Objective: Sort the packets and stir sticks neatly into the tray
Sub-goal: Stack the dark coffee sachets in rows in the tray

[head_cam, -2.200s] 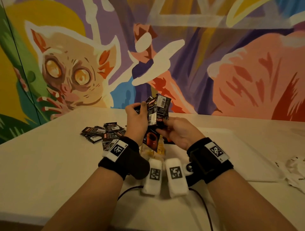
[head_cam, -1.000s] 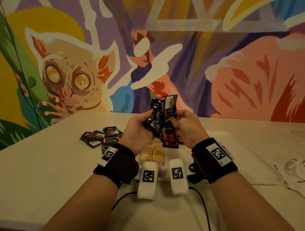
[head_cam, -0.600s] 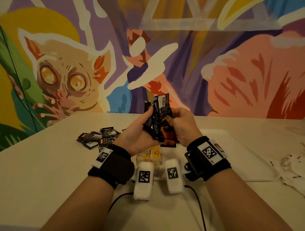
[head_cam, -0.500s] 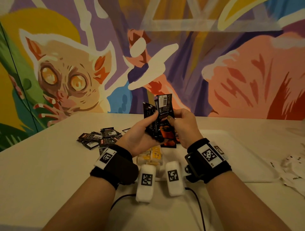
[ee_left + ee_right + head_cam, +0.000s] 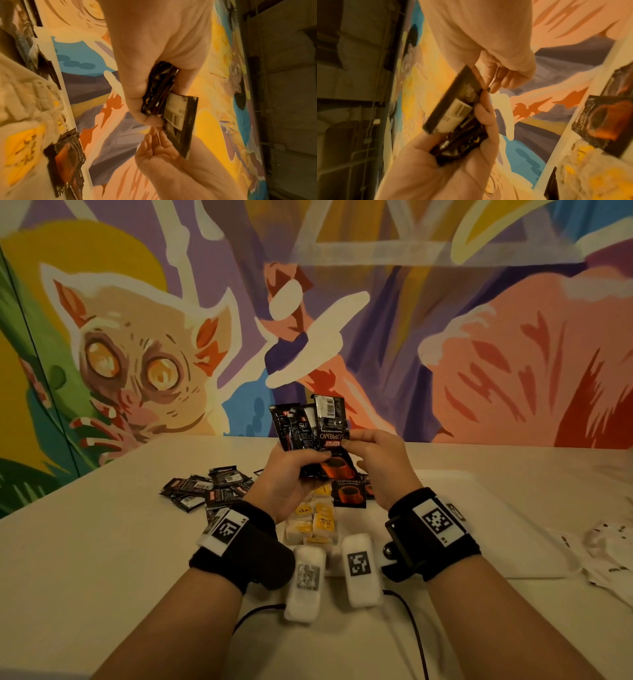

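My left hand (image 5: 308,463) grips a fanned bundle of black coffee packets (image 5: 301,426) upright above the white tray (image 5: 479,508). My right hand (image 5: 349,446) pinches the front packet (image 5: 330,422), whose barcode end points up. In the left wrist view the left hand (image 5: 150,117) wraps the bundle (image 5: 159,89) while the barcode packet (image 5: 180,121) sticks out towards the right hand's fingers (image 5: 154,136). The right wrist view shows the same packet (image 5: 453,105) against the bundle (image 5: 462,142). In the tray lie yellow tea packets (image 5: 315,518) and one coffee packet (image 5: 349,491).
A loose pile of black packets (image 5: 209,487) lies on the table left of the tray. Crumpled white wrappers (image 5: 609,546) sit at the right edge. Two white tagged blocks (image 5: 359,566) with cables lie near the tray's front. A painted wall stands behind the table.
The bundle stayed lifted above the tray. My right hand moved up from under the bundle to pinch the front packet. In the last half second almost nothing moved.
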The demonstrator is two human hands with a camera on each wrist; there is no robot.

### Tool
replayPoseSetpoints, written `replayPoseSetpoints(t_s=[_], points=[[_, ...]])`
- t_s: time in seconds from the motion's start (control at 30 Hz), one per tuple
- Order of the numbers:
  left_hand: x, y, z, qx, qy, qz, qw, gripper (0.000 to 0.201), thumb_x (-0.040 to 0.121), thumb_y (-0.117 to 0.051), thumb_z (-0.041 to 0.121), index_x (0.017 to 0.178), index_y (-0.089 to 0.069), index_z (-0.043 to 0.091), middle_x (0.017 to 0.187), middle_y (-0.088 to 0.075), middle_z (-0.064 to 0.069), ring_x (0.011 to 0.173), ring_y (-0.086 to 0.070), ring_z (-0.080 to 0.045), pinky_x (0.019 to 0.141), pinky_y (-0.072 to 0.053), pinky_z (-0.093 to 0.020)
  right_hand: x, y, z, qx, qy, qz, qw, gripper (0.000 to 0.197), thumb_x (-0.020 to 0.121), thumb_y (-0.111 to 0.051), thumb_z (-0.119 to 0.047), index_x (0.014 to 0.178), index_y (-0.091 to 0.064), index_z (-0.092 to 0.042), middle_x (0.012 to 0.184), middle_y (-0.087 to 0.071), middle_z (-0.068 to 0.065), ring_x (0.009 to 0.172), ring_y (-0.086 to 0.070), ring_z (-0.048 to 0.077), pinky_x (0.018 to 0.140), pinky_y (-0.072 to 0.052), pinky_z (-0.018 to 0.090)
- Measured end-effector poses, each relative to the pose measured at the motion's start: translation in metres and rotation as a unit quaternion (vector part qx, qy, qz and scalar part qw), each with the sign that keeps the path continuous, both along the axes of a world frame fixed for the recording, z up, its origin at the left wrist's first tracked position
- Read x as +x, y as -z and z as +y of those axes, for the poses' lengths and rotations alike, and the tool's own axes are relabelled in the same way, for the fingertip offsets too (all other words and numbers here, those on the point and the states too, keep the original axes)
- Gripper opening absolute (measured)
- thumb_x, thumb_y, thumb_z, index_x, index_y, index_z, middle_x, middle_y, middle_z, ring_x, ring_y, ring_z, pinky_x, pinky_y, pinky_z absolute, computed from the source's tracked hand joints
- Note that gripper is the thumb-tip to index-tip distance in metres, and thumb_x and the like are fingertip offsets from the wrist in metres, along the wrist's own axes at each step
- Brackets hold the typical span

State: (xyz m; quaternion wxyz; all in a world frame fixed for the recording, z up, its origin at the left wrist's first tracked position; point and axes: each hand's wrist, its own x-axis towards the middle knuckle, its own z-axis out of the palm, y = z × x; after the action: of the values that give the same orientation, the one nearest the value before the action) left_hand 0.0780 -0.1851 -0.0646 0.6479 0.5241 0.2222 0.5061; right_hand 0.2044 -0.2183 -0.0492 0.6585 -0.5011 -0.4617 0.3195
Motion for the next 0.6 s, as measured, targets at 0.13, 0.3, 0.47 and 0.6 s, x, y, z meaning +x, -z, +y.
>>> replayPoseSetpoints(t_s=[0.13, 0.3, 0.47, 0.6], points=[[-0.0038, -0.0003, 0.0027, 0.026, -0.01, 0.029, 0.999, 0.042, 0.081, -0.049, -0.015, 0.115, -0.059, 0.006, 0.096, -0.068, -0.013, 0.083, -0.068, -0.023, 0.069, -0.058, -0.037, 0.0018, -0.0012, -0.0025, -0.016, -0.041, 0.027, 0.999, 0.018, 0.086, -0.056, -0.001, 0.078, -0.065, -0.014, 0.077, -0.063, -0.001, 0.077, -0.054, 0.011, 0.075, -0.04, 0.027], [-0.0069, -0.0005, 0.0061, 0.025, -0.007, 0.056, 0.998, 0.045, 0.078, -0.046, -0.017, 0.114, -0.061, 0.005, 0.094, -0.068, -0.015, 0.082, -0.066, -0.027, 0.06, -0.056, -0.033, 0.0016, -0.0044, -0.0037, -0.018, -0.053, -0.056, 0.997, 0.021, 0.088, -0.052, -0.001, 0.096, -0.067, -0.013, 0.081, -0.063, -0.003, 0.077, -0.052, 0.009, 0.071, -0.041, 0.025], [-0.0067, 0.0017, 0.0067, 0.022, 0.008, 0.084, 0.996, 0.047, 0.077, -0.046, -0.019, 0.11, -0.063, 0.009, 0.095, -0.07, -0.012, 0.085, -0.067, -0.025, 0.062, -0.056, -0.033, 0.0008, -0.0046, -0.0044, -0.007, -0.045, -0.123, 0.991, 0.012, 0.091, -0.057, -0.017, 0.094, -0.063, -0.006, 0.078, -0.061, -0.003, 0.069, -0.055, 0.004, 0.057, -0.045, 0.011], [-0.0082, -0.0008, 0.0065, 0.024, -0.027, 0.06, 0.998, 0.039, 0.078, -0.052, -0.02, 0.113, -0.058, -0.005, 0.099, -0.067, -0.019, 0.09, -0.067, -0.03, 0.076, -0.058, -0.041, 0.0084, -0.0016, 0.0006, 0.007, -0.009, 0.006, 1.0, 0.005, 0.091, -0.055, -0.007, 0.09, -0.06, -0.008, 0.092, -0.066, 0.008, 0.086, -0.062, 0.02, 0.078, -0.05, 0.033]])
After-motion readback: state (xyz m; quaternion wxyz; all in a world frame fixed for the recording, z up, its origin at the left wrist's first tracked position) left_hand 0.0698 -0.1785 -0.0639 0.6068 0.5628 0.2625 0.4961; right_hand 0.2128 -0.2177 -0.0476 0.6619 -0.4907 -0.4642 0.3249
